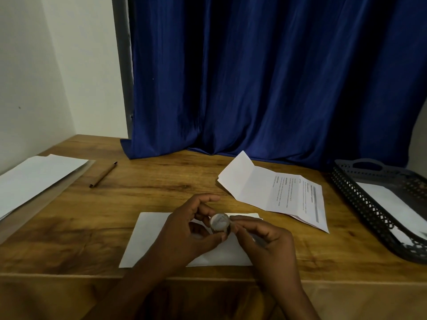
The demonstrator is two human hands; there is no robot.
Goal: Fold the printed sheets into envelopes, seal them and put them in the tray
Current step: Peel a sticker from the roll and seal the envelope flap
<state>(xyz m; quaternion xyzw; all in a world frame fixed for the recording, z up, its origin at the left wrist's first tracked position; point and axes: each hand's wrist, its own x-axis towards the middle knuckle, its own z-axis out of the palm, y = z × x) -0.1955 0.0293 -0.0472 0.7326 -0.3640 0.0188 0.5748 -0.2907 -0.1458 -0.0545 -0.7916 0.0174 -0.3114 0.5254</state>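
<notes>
Left hand [184, 232] grips a small tape roll [220, 223] between thumb and curled fingers; right hand [265, 239] pinches its edge, both just above the envelope [147, 239] lying on the table [92, 227]

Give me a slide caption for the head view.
Both hands hold a tape roll over an envelope.
</notes>
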